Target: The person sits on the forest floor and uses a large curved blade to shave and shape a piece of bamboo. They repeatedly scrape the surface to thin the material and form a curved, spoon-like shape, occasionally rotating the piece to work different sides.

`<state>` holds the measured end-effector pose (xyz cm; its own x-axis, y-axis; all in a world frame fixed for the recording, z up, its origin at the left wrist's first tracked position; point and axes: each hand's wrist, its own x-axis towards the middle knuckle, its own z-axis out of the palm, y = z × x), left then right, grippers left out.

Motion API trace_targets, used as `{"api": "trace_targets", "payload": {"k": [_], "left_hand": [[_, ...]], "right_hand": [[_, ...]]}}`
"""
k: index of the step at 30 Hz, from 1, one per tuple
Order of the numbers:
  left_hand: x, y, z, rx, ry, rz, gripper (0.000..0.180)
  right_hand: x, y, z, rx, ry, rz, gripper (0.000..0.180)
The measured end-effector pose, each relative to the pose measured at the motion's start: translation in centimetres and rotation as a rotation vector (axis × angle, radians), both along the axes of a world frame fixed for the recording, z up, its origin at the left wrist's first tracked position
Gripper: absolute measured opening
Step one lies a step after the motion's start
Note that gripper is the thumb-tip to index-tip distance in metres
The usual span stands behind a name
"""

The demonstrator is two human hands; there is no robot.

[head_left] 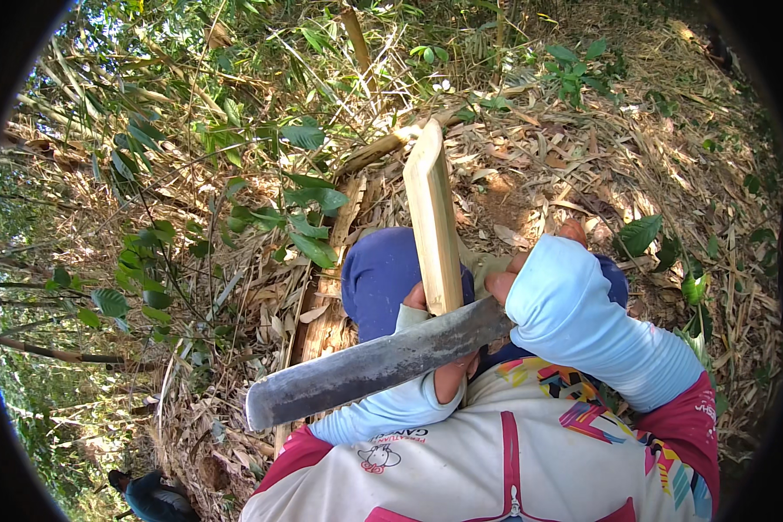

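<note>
A pale, freshly shaved length of wood (433, 226) stands in front of my lap, its bent, carved end pointing away from me. My left hand (415, 298) is closed around its near end, partly hidden by a light blue sleeve and the blade. Crossing over that near end is a broad, dark machete (365, 370), its squared tip at my lower left. My right hand (501, 284) is closed at the blade's right end. The right sleeve hides most of that hand and the machete's handle.
My blue-clad knees (381, 278) sit either side of the wood. A split log (322, 326) lies left of them on dry leaf litter (531, 196). Green leafy stems (313, 217) rise at the left. A dark blue shape (152, 496) at the lower left is unclear.
</note>
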<state>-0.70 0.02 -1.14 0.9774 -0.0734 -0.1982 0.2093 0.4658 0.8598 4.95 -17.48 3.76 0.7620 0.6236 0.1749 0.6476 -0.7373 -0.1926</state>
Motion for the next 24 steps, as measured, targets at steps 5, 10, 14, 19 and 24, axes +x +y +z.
{"api": "trace_targets", "payload": {"k": [5, 10, 14, 19, 24], "left_hand": [[-0.4, 0.5, 0.5, 0.084, -0.066, -0.054, 0.074], [-0.4, 0.5, 1.0, 0.066, -0.075, -0.078, 0.068], [-0.4, 0.7, 0.8, 0.085, -0.084, -0.085, 0.064], [-0.8, 0.9, -0.2, 0.125, -0.054, -0.138, 0.056], [-0.5, 1.2, 0.4, 0.157, -0.057, -0.213, 0.053]], "right_hand": [[0.9, 0.0, 0.8, -0.035, -0.019, 0.018, 0.014], [1.3, 0.1, 0.9, -0.107, -0.026, 0.002, 0.013], [1.5, -0.1, 0.8, -0.129, -0.054, 0.005, 0.013], [2.3, -0.4, 0.1, -0.117, -0.163, -0.064, 0.016], [3.2, -0.2, 2.7, -0.211, -0.087, -0.065, 0.018]]}}
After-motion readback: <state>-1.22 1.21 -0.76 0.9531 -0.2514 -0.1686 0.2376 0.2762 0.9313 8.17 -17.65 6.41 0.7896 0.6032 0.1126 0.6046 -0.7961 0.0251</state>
